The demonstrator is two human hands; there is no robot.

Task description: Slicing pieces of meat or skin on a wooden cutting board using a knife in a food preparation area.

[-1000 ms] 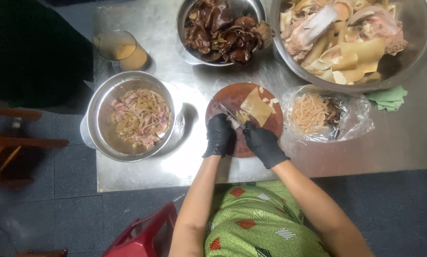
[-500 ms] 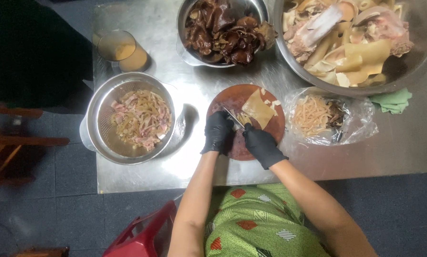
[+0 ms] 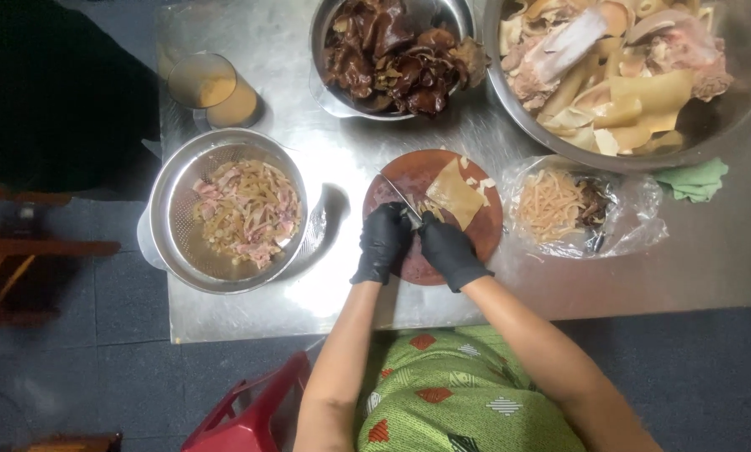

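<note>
Her gloved left hand (image 3: 381, 243) grips the knife (image 3: 401, 197) while the right hand (image 3: 449, 249) presses fingertips on the limp, slippery-looking tan sheet (image 3: 453, 192), best pinned near the cut edge.

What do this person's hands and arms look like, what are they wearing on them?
Both hands wear black gloves, thin and close-fitting, that end at the wrist: the left hand and the right hand. Above the gloves the forearms are bare, with no sleeves showing, and no watch or bracelet can be seen. Between the arms is a green garment patterned with red and white diamond shapes.
</note>
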